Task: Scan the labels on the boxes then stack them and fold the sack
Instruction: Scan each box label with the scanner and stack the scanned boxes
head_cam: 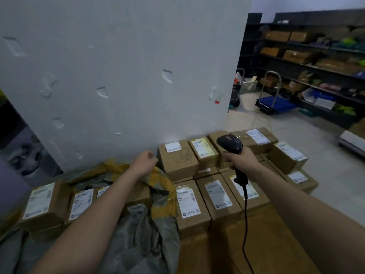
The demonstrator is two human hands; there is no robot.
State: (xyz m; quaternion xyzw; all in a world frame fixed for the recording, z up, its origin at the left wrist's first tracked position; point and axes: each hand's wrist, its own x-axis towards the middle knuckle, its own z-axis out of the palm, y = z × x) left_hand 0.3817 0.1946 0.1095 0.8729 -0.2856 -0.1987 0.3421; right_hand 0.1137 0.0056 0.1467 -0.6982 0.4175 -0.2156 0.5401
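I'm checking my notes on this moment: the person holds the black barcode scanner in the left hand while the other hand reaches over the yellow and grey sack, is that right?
Not quite. The head view shows the black barcode scanner gripped in the right hand, its cable hanging down. It is the left hand that reaches over the yellow and grey sack, loosely closed and holding nothing visible.

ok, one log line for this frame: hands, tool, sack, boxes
right hand: grips scanner | left hand: loosely curled over sack, grasp unclear | boxes: labels up, part stacked | sack: unfolded
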